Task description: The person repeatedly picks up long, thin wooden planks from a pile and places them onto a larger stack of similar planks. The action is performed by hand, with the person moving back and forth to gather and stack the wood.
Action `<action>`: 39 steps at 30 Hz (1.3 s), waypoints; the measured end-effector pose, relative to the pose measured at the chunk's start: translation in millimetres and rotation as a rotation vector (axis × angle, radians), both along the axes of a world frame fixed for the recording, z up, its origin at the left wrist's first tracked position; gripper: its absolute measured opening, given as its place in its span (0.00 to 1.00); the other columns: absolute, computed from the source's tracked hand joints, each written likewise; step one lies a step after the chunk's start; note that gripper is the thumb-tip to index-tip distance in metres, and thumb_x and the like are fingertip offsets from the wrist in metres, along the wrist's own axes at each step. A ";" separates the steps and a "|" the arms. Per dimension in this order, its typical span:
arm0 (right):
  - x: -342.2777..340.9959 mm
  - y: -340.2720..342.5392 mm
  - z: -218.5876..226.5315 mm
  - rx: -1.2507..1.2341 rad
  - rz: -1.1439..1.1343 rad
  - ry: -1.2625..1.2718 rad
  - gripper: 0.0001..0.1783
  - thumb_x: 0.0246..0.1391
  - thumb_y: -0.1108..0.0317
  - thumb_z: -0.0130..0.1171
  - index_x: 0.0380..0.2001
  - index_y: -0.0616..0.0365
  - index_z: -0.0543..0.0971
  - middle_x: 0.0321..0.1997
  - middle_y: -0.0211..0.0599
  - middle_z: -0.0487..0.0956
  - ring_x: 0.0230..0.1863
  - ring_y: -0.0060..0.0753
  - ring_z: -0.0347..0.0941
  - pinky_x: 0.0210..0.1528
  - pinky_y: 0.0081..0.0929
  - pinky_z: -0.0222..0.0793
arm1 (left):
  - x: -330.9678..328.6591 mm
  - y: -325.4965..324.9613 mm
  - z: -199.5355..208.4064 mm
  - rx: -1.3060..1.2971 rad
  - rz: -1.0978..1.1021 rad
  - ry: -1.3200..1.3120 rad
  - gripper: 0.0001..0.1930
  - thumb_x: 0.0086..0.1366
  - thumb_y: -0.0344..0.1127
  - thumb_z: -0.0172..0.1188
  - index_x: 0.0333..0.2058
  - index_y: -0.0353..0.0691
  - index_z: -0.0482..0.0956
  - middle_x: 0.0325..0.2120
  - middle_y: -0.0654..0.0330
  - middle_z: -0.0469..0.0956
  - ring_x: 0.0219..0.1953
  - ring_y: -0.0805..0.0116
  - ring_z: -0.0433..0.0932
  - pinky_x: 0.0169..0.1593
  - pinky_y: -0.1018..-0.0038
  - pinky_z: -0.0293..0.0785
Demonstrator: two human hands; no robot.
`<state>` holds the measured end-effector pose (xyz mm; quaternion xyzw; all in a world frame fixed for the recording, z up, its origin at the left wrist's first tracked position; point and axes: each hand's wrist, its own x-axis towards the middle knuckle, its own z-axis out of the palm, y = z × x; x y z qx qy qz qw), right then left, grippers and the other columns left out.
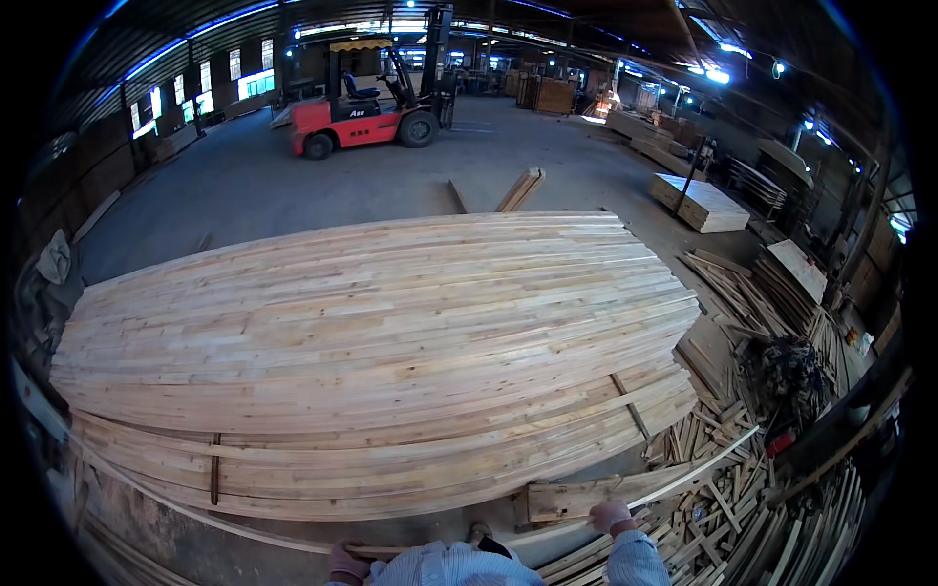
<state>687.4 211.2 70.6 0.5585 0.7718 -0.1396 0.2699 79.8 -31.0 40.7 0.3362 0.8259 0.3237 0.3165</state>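
Observation:
A long, thin wooden strip [200, 515] runs in front of my body, its ends reaching far out to the left and right. At the lower edge, my left hand [348, 563] is closed on this strip, partly cut off by the picture's edge. My right hand [612, 517], farther right, has its fingers wrapped round the strip beside a thick wooden board [562, 501]. Just beyond both hands lies a wide stack of pale, long wooden strips [381, 322], laid side by side. Two short crosspieces, a left one [215, 469] and a right one [630, 405], rest on its lower near layer.
Offcuts [718, 498] lie heaped at my right, with a dark tangled bundle [789, 371] behind them. A red forklift [357, 122] stands on the concrete floor [234, 181] at the back. A squared stack of timber [699, 203] is at the far right.

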 end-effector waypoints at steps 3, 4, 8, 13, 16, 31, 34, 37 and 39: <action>-29.7 13.5 -4.7 -0.006 0.047 0.033 0.15 0.52 0.57 0.55 0.39 0.43 0.85 0.41 0.37 0.85 0.45 0.47 0.81 0.48 0.43 0.76 | -4.4 -5.5 17.4 -0.007 0.035 0.036 0.23 0.41 0.41 0.80 0.37 0.40 0.84 0.33 0.53 0.85 0.40 0.61 0.84 0.48 0.68 0.80; -41.8 22.0 -1.9 -0.011 0.094 0.030 0.14 0.53 0.56 0.55 0.38 0.43 0.85 0.40 0.37 0.85 0.44 0.48 0.81 0.48 0.44 0.76 | -11.5 -12.7 13.8 -0.017 0.004 0.121 0.25 0.40 0.42 0.80 0.37 0.40 0.83 0.33 0.53 0.85 0.40 0.60 0.84 0.48 0.67 0.80; -77.2 25.1 -17.7 0.031 0.311 -0.071 0.17 0.56 0.53 0.53 0.39 0.45 0.86 0.42 0.40 0.85 0.47 0.47 0.82 0.47 0.44 0.77 | -51.2 -51.1 -29.8 0.001 0.031 0.182 0.32 0.37 0.45 0.81 0.43 0.40 0.82 0.36 0.51 0.84 0.42 0.55 0.83 0.50 0.62 0.80; -111.4 -13.3 35.5 0.068 0.219 0.045 0.18 0.57 0.52 0.53 0.41 0.46 0.85 0.43 0.43 0.85 0.47 0.49 0.81 0.48 0.45 0.76 | -50.2 -21.1 -6.1 -0.004 0.119 0.235 0.27 0.40 0.40 0.76 0.41 0.39 0.81 0.38 0.45 0.82 0.44 0.48 0.82 0.48 0.61 0.79; -155.6 -18.9 59.0 0.057 0.284 0.093 0.19 0.57 0.51 0.52 0.42 0.47 0.84 0.44 0.44 0.84 0.47 0.51 0.81 0.48 0.47 0.76 | -58.0 -29.1 -25.0 0.182 0.690 -0.626 0.16 0.49 0.39 0.69 0.34 0.36 0.82 0.31 0.47 0.82 0.35 0.47 0.82 0.41 0.58 0.80; -243.1 -25.1 91.4 0.030 0.377 0.176 0.23 0.59 0.48 0.49 0.47 0.51 0.81 0.46 0.52 0.82 0.47 0.56 0.79 0.48 0.52 0.75 | -55.1 -44.1 -35.9 0.607 0.755 -0.597 0.08 0.61 0.38 0.59 0.35 0.41 0.78 0.29 0.53 0.80 0.31 0.49 0.79 0.39 0.53 0.79; -246.3 -27.1 88.0 0.026 0.404 0.199 0.24 0.59 0.47 0.49 0.48 0.52 0.80 0.47 0.53 0.81 0.47 0.57 0.79 0.49 0.53 0.74 | -96.4 -47.2 -40.3 0.605 1.240 -1.226 0.11 0.64 0.43 0.61 0.37 0.42 0.76 0.29 0.57 0.79 0.32 0.53 0.80 0.42 0.54 0.80; -248.0 -29.1 81.1 0.023 0.425 0.218 0.25 0.60 0.47 0.48 0.49 0.53 0.79 0.47 0.54 0.81 0.47 0.59 0.79 0.49 0.54 0.74 | -115.9 -52.9 -21.0 0.764 1.246 -1.201 0.13 0.68 0.46 0.57 0.42 0.44 0.78 0.32 0.60 0.82 0.33 0.61 0.83 0.35 0.59 0.81; -257.5 -30.0 76.0 0.018 0.485 0.256 0.26 0.60 0.46 0.48 0.50 0.53 0.79 0.47 0.55 0.80 0.47 0.59 0.78 0.49 0.54 0.74 | -107.5 -67.4 -30.8 0.753 1.172 -1.233 0.12 0.68 0.45 0.58 0.42 0.44 0.79 0.33 0.61 0.83 0.35 0.62 0.83 0.38 0.61 0.81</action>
